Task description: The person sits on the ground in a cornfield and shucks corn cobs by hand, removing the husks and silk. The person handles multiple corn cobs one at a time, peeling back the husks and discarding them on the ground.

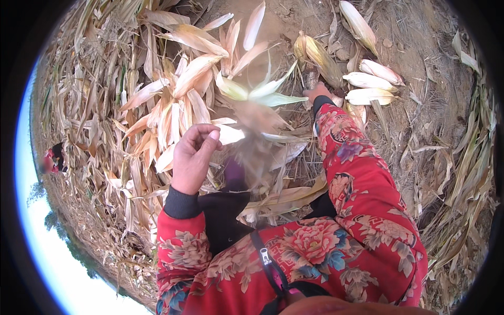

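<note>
My left hand point(193, 157) is raised in front of a heap of pale dry corn husks point(197, 73), thumb pressed against its curled fingers. Whether anything thin is pinched there, I cannot make out. Farther forward, my right hand point(318, 92) reaches down to the ground with its fingers bent around the lower end of a rough brownish piece point(311, 79). Its kind is unclear. An ear of corn in a yellowish husk point(324, 62) lies just beyond that hand. Greenish-white opened husk leaves point(262, 93) spread out between my hands.
Several pale ears of corn point(370, 81) lie right of my right hand, with another ear point(358, 23) farther off. Dry stalks and leaves point(84, 105) cover the left, and more stalks point(464, 194) line the right. A blurred greyish patch point(257, 157) hangs before my legs.
</note>
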`<move>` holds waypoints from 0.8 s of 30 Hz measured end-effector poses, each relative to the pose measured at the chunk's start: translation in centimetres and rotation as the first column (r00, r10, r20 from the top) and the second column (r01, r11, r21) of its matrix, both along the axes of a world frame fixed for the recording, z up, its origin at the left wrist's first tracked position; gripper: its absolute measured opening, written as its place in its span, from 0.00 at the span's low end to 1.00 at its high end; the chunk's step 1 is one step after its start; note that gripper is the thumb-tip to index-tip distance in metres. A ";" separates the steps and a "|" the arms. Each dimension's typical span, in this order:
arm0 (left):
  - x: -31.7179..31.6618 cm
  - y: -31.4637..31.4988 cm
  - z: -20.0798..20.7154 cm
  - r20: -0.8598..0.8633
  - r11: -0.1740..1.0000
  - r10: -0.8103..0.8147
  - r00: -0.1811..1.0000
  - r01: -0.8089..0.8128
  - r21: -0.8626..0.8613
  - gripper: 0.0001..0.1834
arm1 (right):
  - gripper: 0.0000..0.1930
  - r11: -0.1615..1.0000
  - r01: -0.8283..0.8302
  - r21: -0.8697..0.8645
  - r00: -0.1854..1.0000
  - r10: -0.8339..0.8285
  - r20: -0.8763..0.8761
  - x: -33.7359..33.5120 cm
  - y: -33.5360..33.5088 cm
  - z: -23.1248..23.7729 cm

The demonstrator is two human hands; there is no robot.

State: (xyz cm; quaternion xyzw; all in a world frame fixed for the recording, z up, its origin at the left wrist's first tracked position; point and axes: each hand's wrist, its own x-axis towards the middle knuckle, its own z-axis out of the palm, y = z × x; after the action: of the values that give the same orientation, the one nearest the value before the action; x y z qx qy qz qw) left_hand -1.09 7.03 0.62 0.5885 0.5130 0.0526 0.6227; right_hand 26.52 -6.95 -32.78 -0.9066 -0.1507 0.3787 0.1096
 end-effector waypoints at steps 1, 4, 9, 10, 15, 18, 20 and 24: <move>0.1 0.0 -0.3 0.003 1.000 -0.011 1.000 0.011 -0.004 0.08 | 0.37 0.999 -0.046 -0.006 0.999 0.046 0.002 0.4 -0.1 -0.3; 0.9 0.0 -0.8 0.011 0.999 -0.050 0.999 0.050 -0.020 0.09 | 0.35 0.995 -0.072 0.074 0.982 0.084 -0.168 2.2 -0.3 -0.6; 1.3 -1.2 -1.5 0.016 0.986 -0.129 0.992 0.130 -0.105 0.11 | 0.42 0.941 -0.281 0.190 0.898 0.328 -0.293 4.9 2.3 8.3; 1.7 -1.4 -2.0 0.020 0.978 -0.191 0.981 0.192 -0.079 0.11 | 0.42 0.926 -0.293 0.237 0.909 0.347 -0.231 5.4 2.2 9.8; 3.2 -3.2 -3.0 0.126 0.955 -0.295 0.947 0.288 0.074 0.21 | 0.41 0.774 -0.389 0.499 0.872 0.484 -0.071 2.4 4.4 21.5; 5.5 -5.1 -2.9 0.282 0.990 -0.139 0.949 0.138 0.024 0.30 | 0.41 0.707 -0.405 0.580 0.888 0.454 0.067 -1.6 3.5 27.0; 6.0 -5.7 -2.9 0.386 0.996 -0.008 0.922 0.041 -0.079 0.34 | 0.34 0.729 -0.460 0.507 0.883 0.434 0.177 -5.6 2.2 32.9; 6.7 -6.2 -1.2 0.490 0.969 0.068 0.869 0.059 -0.240 0.33 | 0.30 0.563 -0.401 0.723 0.899 0.393 0.192 -7.9 -1.9 34.3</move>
State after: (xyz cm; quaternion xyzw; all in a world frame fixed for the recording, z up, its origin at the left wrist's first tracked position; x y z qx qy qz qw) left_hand 5.65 0.87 -0.61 0.4720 0.3405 0.1385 0.8013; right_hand 18.66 -8.84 1.56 -0.7245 -0.4925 0.2933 0.3827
